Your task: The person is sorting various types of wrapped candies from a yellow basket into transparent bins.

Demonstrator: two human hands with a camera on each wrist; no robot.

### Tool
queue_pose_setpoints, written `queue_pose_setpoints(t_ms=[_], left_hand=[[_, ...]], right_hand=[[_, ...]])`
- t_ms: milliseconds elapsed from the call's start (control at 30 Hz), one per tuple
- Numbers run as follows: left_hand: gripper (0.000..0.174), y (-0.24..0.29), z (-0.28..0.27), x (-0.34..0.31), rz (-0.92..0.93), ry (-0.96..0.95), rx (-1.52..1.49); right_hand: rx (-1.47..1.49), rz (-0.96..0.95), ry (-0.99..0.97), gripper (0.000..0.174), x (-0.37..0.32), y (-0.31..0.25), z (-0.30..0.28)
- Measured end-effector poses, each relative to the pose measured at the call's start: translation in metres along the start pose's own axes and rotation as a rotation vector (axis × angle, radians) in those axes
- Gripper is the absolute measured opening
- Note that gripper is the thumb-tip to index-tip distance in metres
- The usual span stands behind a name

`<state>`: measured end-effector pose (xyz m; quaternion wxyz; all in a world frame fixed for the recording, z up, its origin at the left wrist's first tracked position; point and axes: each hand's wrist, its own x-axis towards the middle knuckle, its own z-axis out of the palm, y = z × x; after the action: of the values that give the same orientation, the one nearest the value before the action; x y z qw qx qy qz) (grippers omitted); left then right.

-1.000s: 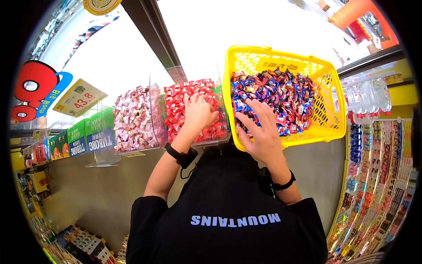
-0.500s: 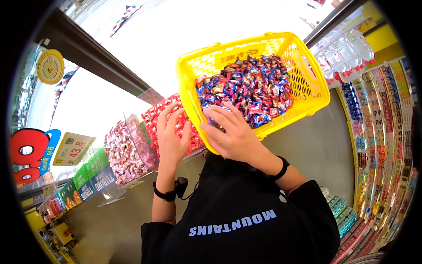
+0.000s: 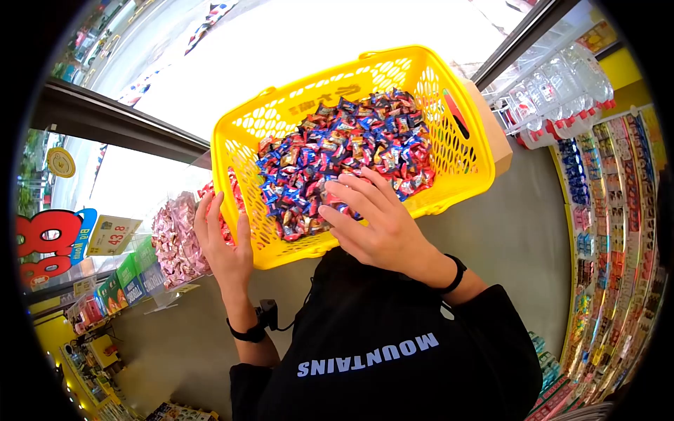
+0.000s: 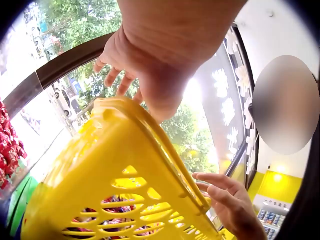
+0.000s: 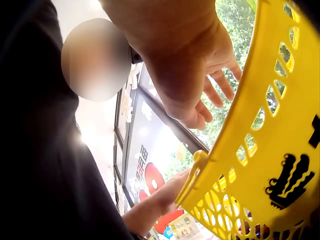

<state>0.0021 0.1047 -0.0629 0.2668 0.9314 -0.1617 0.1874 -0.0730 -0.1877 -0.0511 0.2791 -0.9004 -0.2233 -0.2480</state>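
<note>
A yellow plastic basket (image 3: 235, 126) full of wrapped candies (image 3: 351, 151) in blue, red and dark foil fills the middle of the head view. My left hand (image 3: 228, 259) is at its left end, fingers spread and fairly straight near the rim. Over the near long rim, my right hand (image 3: 386, 231) has loosely extended fingers above the candies. The left wrist view has the left palm (image 4: 150, 85) above a basket corner. In the right wrist view, the right hand (image 5: 200, 85) overhangs the perforated wall, its grip empty. Red-wrapped candies (image 3: 236, 188) show partly behind the left hand and basket.
Pink-wrapped candies (image 3: 181, 242) fill a clear bin left of the basket. Beer cartons (image 3: 144, 270) and a price sign (image 3: 114, 234) stand beyond them. A brown box (image 3: 491, 126) shows behind the basket's right end, and bottles (image 3: 562, 91) and packed shelves (image 3: 611, 245) are at right.
The left hand has left the red candies for the basket's left end. In the head view, the basket sits farther left and covers most of the red candies. The view has turned.
</note>
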Motion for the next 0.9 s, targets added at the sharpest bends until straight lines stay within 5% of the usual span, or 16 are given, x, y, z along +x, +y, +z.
queue_pose_setpoints(t_ms=[400, 700, 900], left_hand=[[0.042, 0.186, 0.052, 0.061, 0.429, -0.254, -0.035], [0.032, 0.216, 0.148, 0.136, 0.695, -0.496, -0.131], [0.042, 0.212, 0.263, 0.096, 0.763, -0.760, 0.069]], right_hand=[[-0.166, 0.099, 0.091, 0.037, -0.054, 0.113, -0.103], [-0.216, 0.147, 0.197, 0.037, -0.057, 0.135, -0.097], [-0.241, 0.176, 0.191, 0.038, -0.060, 0.134, -0.094]])
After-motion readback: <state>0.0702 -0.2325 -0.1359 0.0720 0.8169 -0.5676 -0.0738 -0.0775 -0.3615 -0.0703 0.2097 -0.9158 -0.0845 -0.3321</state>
